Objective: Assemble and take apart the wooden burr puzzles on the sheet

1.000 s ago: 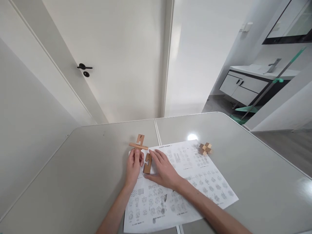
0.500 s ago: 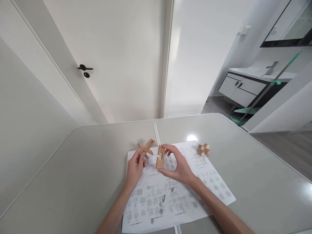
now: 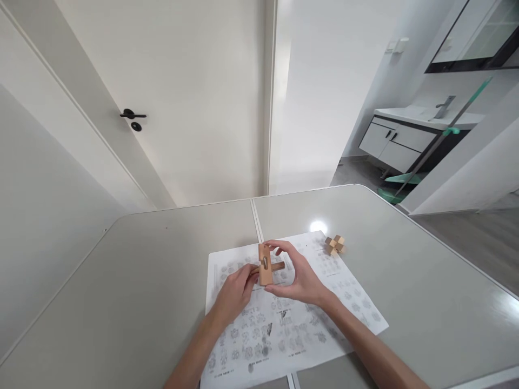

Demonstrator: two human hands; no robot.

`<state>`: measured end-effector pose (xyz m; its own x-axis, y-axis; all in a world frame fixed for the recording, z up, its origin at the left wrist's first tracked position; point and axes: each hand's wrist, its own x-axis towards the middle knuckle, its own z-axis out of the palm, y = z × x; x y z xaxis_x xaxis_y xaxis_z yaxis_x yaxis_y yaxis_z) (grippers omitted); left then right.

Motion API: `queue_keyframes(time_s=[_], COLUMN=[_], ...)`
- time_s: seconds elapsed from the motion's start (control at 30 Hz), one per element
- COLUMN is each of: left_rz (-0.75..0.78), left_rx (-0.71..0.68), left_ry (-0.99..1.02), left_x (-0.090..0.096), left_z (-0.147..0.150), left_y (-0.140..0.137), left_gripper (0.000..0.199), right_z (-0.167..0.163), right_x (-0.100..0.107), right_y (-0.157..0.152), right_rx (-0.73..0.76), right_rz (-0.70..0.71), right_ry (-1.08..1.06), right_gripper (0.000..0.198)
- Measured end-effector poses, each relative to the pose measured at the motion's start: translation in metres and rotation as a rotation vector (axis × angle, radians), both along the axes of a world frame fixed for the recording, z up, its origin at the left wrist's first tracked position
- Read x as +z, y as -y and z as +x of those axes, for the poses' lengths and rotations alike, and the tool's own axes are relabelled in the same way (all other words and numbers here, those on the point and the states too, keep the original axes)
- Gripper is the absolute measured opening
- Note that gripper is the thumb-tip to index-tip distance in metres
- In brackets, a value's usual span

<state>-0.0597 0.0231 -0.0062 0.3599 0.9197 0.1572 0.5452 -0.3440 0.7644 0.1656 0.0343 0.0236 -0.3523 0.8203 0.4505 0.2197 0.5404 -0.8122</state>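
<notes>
My right hand [image 3: 298, 275] grips a flat, notched wooden puzzle piece [image 3: 265, 273] by its top and bottom ends, thumb below and fingers above. It stands upright, with a slot in its middle. My left hand [image 3: 237, 289] pinches the near end of other wooden puzzle pieces [image 3: 278, 266], which pass behind or through the notched piece and stick out to its right. How the pieces fit together is partly hidden. Under both hands lies a white sheet [image 3: 259, 340] printed with rows of small puzzle drawings.
A small assembled wooden burr puzzle [image 3: 335, 245] sits near the sheet's right upper corner. The grey table [image 3: 162, 286] has a seam down its middle. Beyond it are a white door [image 3: 194, 108] and a washbasin cabinet [image 3: 399, 140].
My left hand has moved right, bringing its crossed wooden pieces to the notched piece, where they now overlap. My right hand keeps its grip. The view has shifted slightly.
</notes>
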Motion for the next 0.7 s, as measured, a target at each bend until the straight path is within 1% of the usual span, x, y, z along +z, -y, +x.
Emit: queue_keyframes(time_s=[0.1,0.27,0.43,0.7], left_rz=[0.010,0.006,-0.005,-0.028], left_rx=[-0.011,-0.027,-0.051,-0.055], left_ry=[-0.016,-0.012,0.004,-0.019], left_x=[-0.002,0.001,0.001,-0.003], left_z=[0.001,0.003,0.003,0.002], left_y=[0.000,0.000,-0.001,-0.002], left_gripper=[0.018,0.017,0.018,0.023], right_z=[0.000,0.005,0.010,0.017], right_x=[0.000,-0.002,0.000,0.004], right_y=[-0.001,-0.005,-0.008,-0.008], right_rx=[0.038,0.069,0.102,0.101], right_rz=[0.004,0.027,-0.016,-0.074], right_ry=[0.034,0.079,0.093,0.097], right_gripper=[0.074,0.075,0.077,0.075])
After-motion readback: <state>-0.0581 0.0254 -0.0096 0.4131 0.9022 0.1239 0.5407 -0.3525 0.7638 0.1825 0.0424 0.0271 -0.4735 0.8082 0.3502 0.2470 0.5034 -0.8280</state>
